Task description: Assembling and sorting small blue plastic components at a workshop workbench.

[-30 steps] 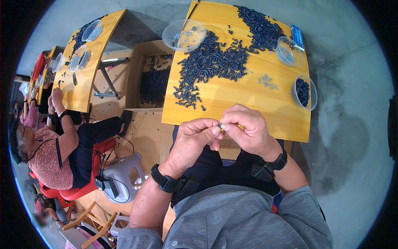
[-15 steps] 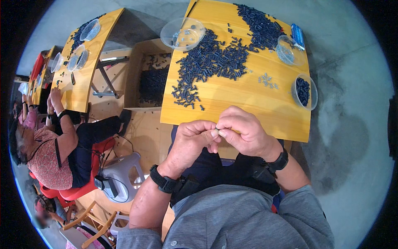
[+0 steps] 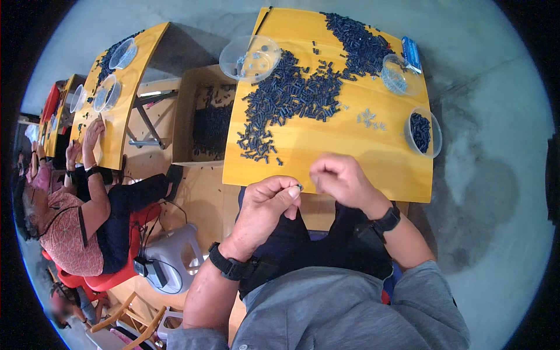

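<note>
My left hand [image 3: 269, 201] is closed at the near edge of the yellow table [image 3: 373, 166], thumb against forefinger. A small dark piece [image 3: 299, 187] sticks out between those fingertips. My right hand [image 3: 345, 179] hovers just to its right, apart from it, fingers curled and smeared by motion; whether it holds anything does not show. Beyond the hands, a broad heap of short black tubular pieces [image 3: 291, 93] covers the table's left and middle. A few small silvery pieces [image 3: 370, 119] lie loose to the right of the heap.
Clear plastic bowls stand around: one [image 3: 249, 58] at the far left, one with silvery bits [image 3: 401, 74], one with black pieces [image 3: 423, 131]. A small blue box [image 3: 410, 53] lies far right. An open carton [image 3: 182, 116] sits left of the table. Another person [image 3: 76, 221] works further left.
My hands were together at the fingertips; the right has drawn away to the right, and the left keeps its pinch. The person at the left has raised their hands.
</note>
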Available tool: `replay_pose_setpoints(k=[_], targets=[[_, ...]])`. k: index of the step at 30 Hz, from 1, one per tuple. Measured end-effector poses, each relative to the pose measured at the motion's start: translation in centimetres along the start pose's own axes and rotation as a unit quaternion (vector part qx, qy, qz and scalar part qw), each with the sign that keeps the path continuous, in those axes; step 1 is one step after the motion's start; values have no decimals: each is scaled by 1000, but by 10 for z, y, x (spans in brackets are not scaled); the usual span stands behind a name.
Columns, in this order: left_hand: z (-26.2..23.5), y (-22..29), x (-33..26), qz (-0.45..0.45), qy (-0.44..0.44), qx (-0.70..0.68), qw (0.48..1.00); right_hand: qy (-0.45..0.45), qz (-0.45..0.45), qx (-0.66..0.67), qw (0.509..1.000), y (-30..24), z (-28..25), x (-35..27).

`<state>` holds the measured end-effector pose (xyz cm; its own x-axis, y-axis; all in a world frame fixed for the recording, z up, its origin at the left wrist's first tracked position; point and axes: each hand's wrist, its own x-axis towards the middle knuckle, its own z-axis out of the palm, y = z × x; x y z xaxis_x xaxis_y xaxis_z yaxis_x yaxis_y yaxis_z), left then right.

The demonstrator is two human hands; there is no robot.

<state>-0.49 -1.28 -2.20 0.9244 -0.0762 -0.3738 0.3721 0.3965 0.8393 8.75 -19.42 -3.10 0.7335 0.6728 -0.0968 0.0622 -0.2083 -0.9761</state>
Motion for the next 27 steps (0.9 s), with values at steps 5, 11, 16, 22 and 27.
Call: replay_pose_setpoints(k=[5, 11, 16, 22, 27], targets=[[6, 0, -1, -17, -25, 17, 999, 166, -47, -209, 963, 56, -28, 33], [5, 2, 0, -38, -42, 16, 998, 226, -8, -319, 920, 72, -49, 48], [4, -5, 0, -49, -41, 25, 998, 250, 32, -338, 907, 74, -54, 52], [4, -8, 2, -51, -23, 65, 996, 243, 17, -332, 911, 71, -58, 56], [2, -10, 3, -46, -8, 82, 996, 227, -2, -354, 907, 67, -55, 62]])
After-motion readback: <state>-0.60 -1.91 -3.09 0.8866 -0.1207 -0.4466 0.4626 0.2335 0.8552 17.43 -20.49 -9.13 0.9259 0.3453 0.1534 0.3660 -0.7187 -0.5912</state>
